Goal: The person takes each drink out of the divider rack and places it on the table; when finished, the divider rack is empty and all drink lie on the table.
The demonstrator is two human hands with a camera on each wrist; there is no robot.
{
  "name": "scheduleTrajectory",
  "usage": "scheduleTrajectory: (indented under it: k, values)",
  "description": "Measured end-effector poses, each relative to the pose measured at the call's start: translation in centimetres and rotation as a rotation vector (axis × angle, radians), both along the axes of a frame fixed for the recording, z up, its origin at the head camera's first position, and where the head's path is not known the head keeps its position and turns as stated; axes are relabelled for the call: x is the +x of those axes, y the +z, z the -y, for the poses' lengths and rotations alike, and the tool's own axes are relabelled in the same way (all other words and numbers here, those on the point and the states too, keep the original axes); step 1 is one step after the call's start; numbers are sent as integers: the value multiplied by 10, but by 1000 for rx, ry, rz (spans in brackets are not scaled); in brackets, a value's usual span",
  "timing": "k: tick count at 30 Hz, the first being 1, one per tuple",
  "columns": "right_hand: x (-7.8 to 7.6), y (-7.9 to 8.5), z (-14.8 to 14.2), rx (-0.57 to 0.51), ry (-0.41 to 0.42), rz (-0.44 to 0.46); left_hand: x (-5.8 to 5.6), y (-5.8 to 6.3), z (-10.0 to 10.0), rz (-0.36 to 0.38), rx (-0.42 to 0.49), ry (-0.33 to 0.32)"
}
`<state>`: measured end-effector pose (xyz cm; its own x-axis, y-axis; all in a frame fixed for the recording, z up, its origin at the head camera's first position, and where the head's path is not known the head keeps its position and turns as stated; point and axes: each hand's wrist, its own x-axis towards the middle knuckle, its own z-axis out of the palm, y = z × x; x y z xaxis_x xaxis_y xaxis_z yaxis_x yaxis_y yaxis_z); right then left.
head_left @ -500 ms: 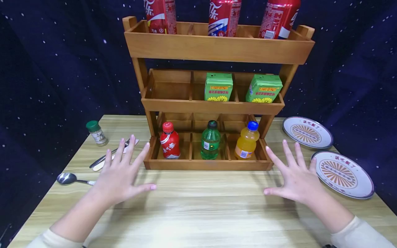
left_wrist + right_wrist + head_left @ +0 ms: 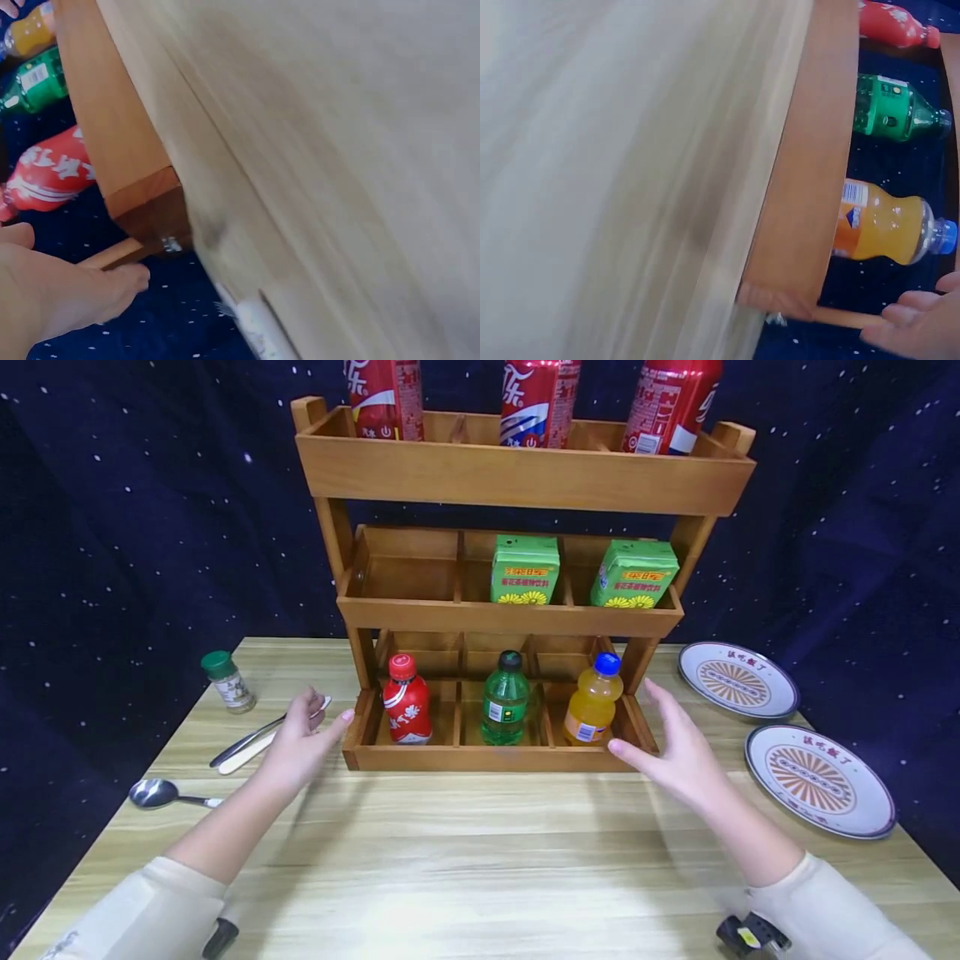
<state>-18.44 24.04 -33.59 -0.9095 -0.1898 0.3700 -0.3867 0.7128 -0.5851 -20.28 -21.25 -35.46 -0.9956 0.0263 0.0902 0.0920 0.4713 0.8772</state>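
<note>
A three-tier wooden rack point(image 2: 498, 760) stands on the table. Just left of its bottom tier is my left hand point(image 2: 300, 747), thumb spread toward the corner and fingers loosely bent, holding nothing. On the other side, my right hand point(image 2: 686, 760) has its thumb near the lower right corner and its fingers extended beside the tier. The bottom tier bears a red bottle point(image 2: 407, 706), a green bottle point(image 2: 506, 706) and an orange drink bottle point(image 2: 592, 706). Both wrist views show the hands at the rack's ends, the left hand point(image 2: 71, 292) and right hand point(image 2: 922, 322) partly cut off.
Green drink cartons point(image 2: 525, 570) sit on the middle tier, red cans point(image 2: 538, 406) on top. Two plates point(image 2: 738, 681) lie at the right. A spoon point(image 2: 155, 793), other cutlery point(image 2: 247, 743) and a green-capped shaker point(image 2: 228, 683) are at the left.
Both hands have turned from palms down with fingers spread to thumbs facing inward. The left hand's fingers have bent, and both hands are closer to the rack's lower corners.
</note>
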Motion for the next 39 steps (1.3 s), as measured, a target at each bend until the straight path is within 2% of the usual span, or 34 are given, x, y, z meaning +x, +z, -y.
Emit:
scheduleTrajectory:
  k: [5,10,14,17,21,25,32,33,35,39]
  values:
    - [-19,-4,12,-280,-24,89,-12,-10,2,106,26,-1]
    - [-39,-12,21,-445,-76,148,-20,-21,2,147,79,-22]
    - [-52,-18,24,-511,-88,146,-23,-27,-1,179,136,-38]
    - [-58,-24,26,-561,-66,140,-24,-31,-3,205,169,-48]
    - [-62,-28,28,-579,-55,140,-25,-35,-6,202,190,-53]
    - [-63,-28,29,-563,-78,120,-26,-36,-7,196,171,-51]
    - [-62,-29,28,-531,-136,29,-24,-34,-9,182,111,-43]
    - [-63,-28,26,-544,-146,21,-24,-33,-9,183,97,-41]
    - [-72,-38,12,-603,-118,-11,-23,-31,-9,183,72,-39]
    - [-77,-32,-15,-758,-46,-19,-23,-31,-8,192,51,-32]
